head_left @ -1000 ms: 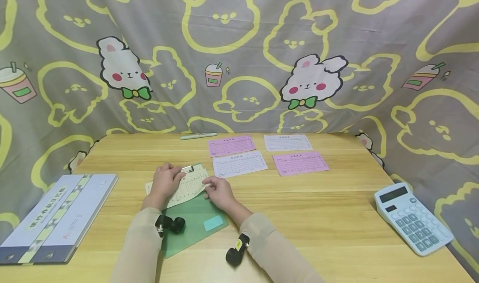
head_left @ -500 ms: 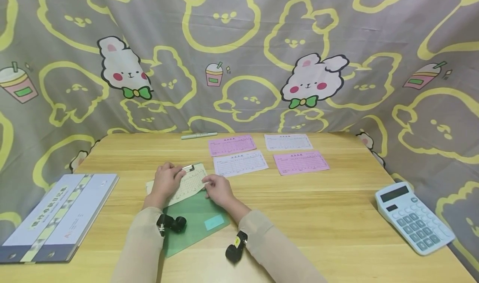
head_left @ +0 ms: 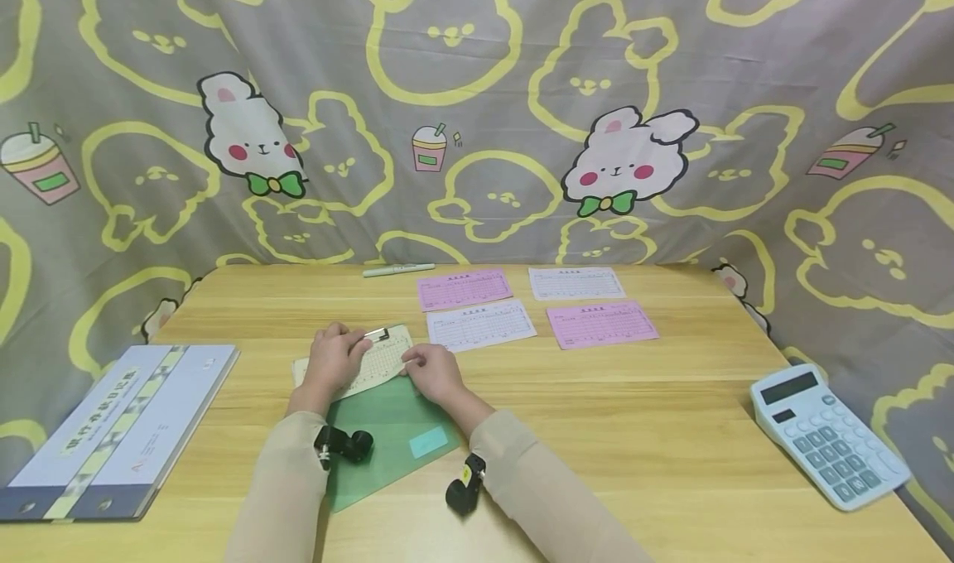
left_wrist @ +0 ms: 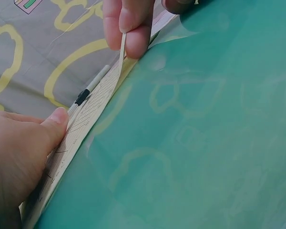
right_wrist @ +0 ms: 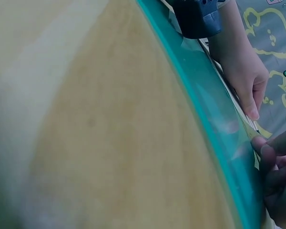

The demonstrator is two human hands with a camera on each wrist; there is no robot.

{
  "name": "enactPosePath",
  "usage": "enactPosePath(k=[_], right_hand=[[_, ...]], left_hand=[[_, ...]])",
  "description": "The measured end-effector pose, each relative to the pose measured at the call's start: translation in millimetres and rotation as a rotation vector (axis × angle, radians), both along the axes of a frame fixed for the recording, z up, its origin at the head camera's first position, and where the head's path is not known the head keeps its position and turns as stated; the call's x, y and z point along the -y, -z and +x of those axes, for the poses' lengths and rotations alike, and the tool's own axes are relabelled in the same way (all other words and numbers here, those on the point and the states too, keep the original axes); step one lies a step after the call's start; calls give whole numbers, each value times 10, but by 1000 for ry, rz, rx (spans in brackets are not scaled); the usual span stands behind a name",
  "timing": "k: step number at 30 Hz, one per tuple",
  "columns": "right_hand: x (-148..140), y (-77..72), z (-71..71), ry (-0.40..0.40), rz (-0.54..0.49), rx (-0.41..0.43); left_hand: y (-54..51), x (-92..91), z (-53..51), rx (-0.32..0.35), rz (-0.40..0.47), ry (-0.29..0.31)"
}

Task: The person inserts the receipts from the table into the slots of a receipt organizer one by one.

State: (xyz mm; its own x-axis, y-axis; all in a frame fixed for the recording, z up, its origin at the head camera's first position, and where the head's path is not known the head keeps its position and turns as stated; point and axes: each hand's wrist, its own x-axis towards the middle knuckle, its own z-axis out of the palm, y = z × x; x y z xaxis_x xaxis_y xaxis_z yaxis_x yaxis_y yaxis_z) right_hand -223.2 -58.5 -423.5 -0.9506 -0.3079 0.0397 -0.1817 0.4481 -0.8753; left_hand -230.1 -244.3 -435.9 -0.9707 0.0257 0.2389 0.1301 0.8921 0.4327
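In the head view, a cream printed form (head_left: 380, 364) lies on the far part of a green translucent clipboard (head_left: 387, 430) with a metal clip (head_left: 376, 335). My left hand (head_left: 335, 360) grips the far edge at the clip's left end, its thumb on the form. My right hand (head_left: 432, 372) pinches the form's right corner between thumb and fingertips. The left wrist view shows the pinched paper edge (left_wrist: 120, 67) bent up off the green surface. What lies under my left palm is hidden.
Pink slips (head_left: 465, 290) and white slips (head_left: 480, 324) lie beyond the clipboard, with a pen (head_left: 398, 270) at the back edge. A thick blue-grey account book (head_left: 119, 430) is at the left, a light-blue calculator (head_left: 827, 435) at the right. A patterned curtain (head_left: 477, 116) surrounds the table.
My right hand has shifted slightly away from me with the form's corner still pinched. The form's near edge has drawn back, baring more green. My left hand stays in place.
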Motion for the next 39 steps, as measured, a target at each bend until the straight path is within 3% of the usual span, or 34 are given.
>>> enactPosePath(k=[17,20,27,34,39], right_hand=[[-3,-31,-39,48,19,52],[-14,-5,-46,43,-35,81],[-106,49,-43,-20,-268,164],[-240,-39,-12,-92,-273,203],[-396,-246,43,-132,-287,185]], left_hand=[[-5,-28,-15,24,33,-10],[0,-30,-8,30,49,-10],[47,-26,-6,36,110,-38],[70,-8,-5,40,169,-50],[70,-1,-5,40,193,-52]])
